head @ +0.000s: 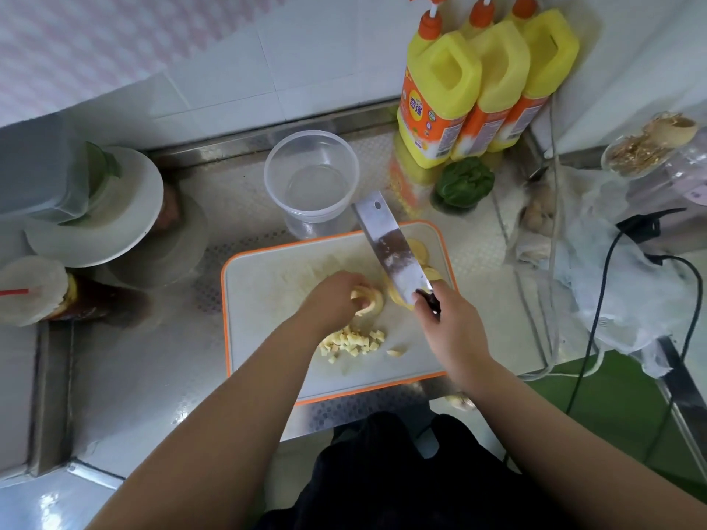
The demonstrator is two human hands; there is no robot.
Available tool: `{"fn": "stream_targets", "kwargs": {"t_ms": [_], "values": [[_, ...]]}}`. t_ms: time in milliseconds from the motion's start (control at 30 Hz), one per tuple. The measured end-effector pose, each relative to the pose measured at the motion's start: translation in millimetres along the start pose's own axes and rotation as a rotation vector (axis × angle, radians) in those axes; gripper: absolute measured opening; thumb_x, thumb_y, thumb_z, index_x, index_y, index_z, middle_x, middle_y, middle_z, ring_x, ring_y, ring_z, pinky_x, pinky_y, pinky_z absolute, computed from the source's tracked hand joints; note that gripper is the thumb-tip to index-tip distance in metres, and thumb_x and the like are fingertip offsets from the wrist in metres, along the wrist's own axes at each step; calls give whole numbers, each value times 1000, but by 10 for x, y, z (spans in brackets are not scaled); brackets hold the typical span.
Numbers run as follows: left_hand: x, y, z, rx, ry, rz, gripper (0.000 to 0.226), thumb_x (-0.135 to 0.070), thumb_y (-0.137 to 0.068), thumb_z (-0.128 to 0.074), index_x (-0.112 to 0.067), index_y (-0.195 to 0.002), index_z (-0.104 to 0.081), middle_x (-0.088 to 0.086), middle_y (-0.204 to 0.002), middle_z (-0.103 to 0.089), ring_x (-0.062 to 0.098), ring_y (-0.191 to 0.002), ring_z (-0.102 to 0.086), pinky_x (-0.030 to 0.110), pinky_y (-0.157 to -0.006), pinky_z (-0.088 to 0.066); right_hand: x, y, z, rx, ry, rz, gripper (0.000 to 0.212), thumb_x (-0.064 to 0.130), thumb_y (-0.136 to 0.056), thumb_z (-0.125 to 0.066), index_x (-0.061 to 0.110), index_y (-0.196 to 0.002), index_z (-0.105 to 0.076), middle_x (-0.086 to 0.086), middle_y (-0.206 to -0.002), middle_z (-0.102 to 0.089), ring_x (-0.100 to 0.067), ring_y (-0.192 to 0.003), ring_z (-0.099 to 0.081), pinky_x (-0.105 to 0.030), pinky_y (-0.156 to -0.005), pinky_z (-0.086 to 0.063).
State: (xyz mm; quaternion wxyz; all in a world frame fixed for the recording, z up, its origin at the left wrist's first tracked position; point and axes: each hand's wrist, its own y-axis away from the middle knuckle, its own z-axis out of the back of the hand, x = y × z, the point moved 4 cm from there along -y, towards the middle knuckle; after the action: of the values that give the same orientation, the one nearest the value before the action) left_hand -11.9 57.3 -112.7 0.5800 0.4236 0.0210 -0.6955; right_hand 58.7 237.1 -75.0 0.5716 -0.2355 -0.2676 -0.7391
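Head camera, nearest first: a pile of pale diced cubes (352,340) lies on the orange-rimmed cutting board (267,292). Just beyond it, the left hand (336,304) curls its fingers over stacked yellow slices (370,300) (what vegetable, I cannot tell). The right hand (451,327) grips the cleaver (390,250) by its handle, with the blade angled away beside the stack. Farther back stand a clear tub (311,177) and yellow bottles (440,93).

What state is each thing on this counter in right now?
cleaver, gripped by the right hand, blade tilted over the cutting board
sliced stack, held down by the left hand
diced pieces, piled loose on the cutting board
clear tub, upright, lidless, looks empty
yellow bottles, upright, capped
green pepper, whole, uncut
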Motion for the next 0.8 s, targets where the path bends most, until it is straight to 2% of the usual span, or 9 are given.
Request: {"fn": "stream_targets", "kwargs": {"t_ms": [133, 267, 367, 433, 533, 600, 700, 800], "values": [[-106, -224, -170, 128, -121, -71, 39, -14, -85, -69, -19, -122, -61, 0, -122, -65, 23, -116, -57, 33, -94, -46, -19, 6, 89, -19, -29, 42, 30, 23, -94, -59, 17, -73, -38, 9, -56, -33, -10, -53, -38, -16, -48, -27], [-87, -295, -257, 68, -385, -101, 50, -22, -85, -71, -18, -130, -51, 6, -133, -44, 26, -125, -42, 37, -97, -40, -77, 24, 148, -24, -41, 31, 30, 23, -94, -59, 17, -73, -38, 11, -57, -32, -7, -52, -37, -16, -48, -25], [-89, -326, -282, 55, -539, -79, 56, -32, -84, -72, -18, -133, -47, 7, -135, -42, 28, -126, -38, 38, -100, -38, -133, 51, 164, -18, -69, 11, 33, 24, -94, -59, 19, -70, -36, 10, -56, -31, -7, -52, -37, -17, -49, -25], [-90, -370, -286, 86, -601, -43, 61, -37, -85, -72, -17, -135, -45, 8, -135, -43, 28, -128, -38, 39, -102, -37, -158, 58, 158, 2, -82, -20, 37, 27, -93, -60, 22, -67, -34, 8, -55, -33, -7, -52, -38, -21, -50, -28], [-107, -408, -276, 108, -656, -24, 67, -41, -84, -72, -13, -137, -42, 10, -136, -43, 30, -128, -37, 40, -102, -36, -225, 46, 145, 32, -37, -111, 34, 39, -89, -62, 13, -73, -47, 1, -58, -48, -20, -58, -49, -35, -55, -37], [-82, -404, -273, 93, -614, -20, 64, -38, -84, -73, -12, -135, -44, 10, -135, -43, 30, -127, -37, 39, -101, -35, -253, 27, 177, 34, -27, -130, 37, 41, -88, -63, 11, -71, -48, -5, -61, -53, -25, -61, -52, -37, -56, -39], [52, -331, -271, 58, -421, -4, 46, -31, -88, -67, -18, -130, -51, 7, -129, -54, 31, -123, -47, 38, -97, -40, -249, -22, 250, 68, -89, -144, 40, 37, -89, -62, 19, -64, -36, -2, -57, -46, -22, -57, -47, -34, -53, -35], [236, -175, -154, -35, -168, 89, 40, -26, -96, -59, -17, -134, -51, 11, -129, -57, 32, -118, -53, 39, -93, -45, -202, -165, 309, 148, -207, -180, 30, 34, -91, -59, 18, -70, -45, -3, -64, -53, -20, -62, -50, -34, -59, -40]]}}
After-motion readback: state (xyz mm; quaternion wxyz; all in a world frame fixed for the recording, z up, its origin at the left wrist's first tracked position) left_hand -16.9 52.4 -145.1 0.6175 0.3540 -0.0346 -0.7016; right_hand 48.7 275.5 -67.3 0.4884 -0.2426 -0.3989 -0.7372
